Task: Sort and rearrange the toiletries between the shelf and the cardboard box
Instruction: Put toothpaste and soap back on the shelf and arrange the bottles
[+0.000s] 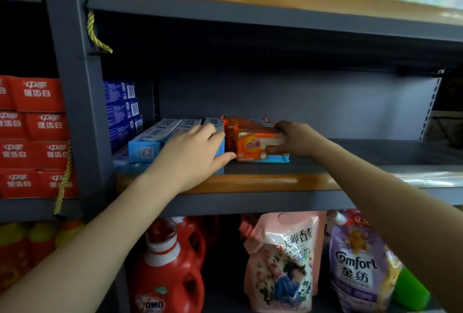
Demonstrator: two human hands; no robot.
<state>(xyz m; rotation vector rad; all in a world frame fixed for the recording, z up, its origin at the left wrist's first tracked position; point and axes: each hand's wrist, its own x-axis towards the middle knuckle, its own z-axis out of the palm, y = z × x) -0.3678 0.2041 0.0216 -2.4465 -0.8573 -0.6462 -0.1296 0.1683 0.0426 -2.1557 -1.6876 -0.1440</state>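
On the middle shelf [263, 182] lie several light blue toothpaste boxes [147, 143], and to their right a stack of orange soap bars [253, 146]. My left hand [195, 154] rests flat on the right end of the toothpaste boxes, its thumb reaching to the front soap bar. My right hand [293, 138] grips the right end of the top front orange soap bar, fingers over its top and thumb at its front. The cardboard box is out of view.
Dark blue boxes [122, 109] stand at the shelf's back left. Red toothpaste packs [32, 137] fill the left bay. Below are a red detergent bottle [165, 270], a pink refill pouch [283, 262] and a purple Comfort pouch [355, 265]. The shelf's right half [375, 154] holds nothing.
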